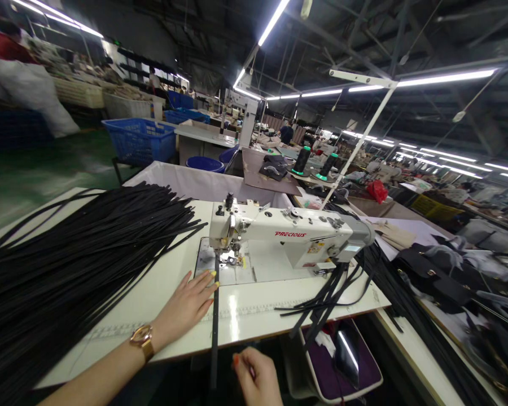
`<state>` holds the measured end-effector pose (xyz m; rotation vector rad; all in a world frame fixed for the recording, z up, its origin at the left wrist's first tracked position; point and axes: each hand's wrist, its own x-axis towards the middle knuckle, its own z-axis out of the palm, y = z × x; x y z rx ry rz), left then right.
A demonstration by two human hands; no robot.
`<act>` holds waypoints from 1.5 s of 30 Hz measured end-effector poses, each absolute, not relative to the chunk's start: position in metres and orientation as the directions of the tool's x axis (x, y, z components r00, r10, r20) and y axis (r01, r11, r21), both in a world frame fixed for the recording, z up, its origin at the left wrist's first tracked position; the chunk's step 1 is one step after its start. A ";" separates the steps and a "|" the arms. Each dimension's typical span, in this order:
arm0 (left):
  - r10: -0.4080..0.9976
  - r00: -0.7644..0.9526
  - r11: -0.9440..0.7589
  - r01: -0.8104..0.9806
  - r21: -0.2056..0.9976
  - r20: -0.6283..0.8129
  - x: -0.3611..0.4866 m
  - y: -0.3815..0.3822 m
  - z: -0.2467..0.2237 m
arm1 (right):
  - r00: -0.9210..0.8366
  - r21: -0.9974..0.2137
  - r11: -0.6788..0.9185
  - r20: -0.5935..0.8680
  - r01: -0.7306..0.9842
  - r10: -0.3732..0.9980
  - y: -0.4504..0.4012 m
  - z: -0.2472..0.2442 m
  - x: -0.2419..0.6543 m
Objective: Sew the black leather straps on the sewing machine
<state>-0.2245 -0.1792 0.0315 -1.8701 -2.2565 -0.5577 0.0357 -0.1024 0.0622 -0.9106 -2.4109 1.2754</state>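
Note:
A narrow black strap point(215, 327) runs from under the needle of a white sewing machine point(275, 231) and hangs over the table's front edge. My left hand point(190, 301) lies flat on the table, its fingers stretched out and their tips touching the strap near the needle plate. In front of the table edge, to the right of the strap's hanging end, is my right hand point(256, 375). Its fingers are curled closed, with nothing visible in them, and it is apart from the strap. A large pile of black straps point(80, 259) covers the table's left side.
More black straps point(328, 290) hang over the edge beneath the machine's right end. Below them sits an open bin with a purple lining point(364, 366). Black bag pieces point(432, 270) lie on the right. Behind stand thread cones point(301, 160) and a blue basket point(139, 138).

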 end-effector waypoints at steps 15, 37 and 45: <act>0.913 -0.201 0.141 0.972 0.190 0.354 -0.225 -0.179 0.034 | -0.748 -0.569 0.778 0.386 0.268 0.540 -0.043 0.054 -0.036; 0.918 -0.232 0.189 0.969 0.158 0.322 -0.225 -0.177 0.036 | -0.753 -0.581 0.784 0.413 0.216 0.513 -0.042 0.051 -0.034; 0.902 -0.230 0.176 0.969 0.175 0.366 -0.233 -0.171 0.038 | -0.771 -0.589 0.780 0.390 0.211 0.503 -0.038 0.045 -0.035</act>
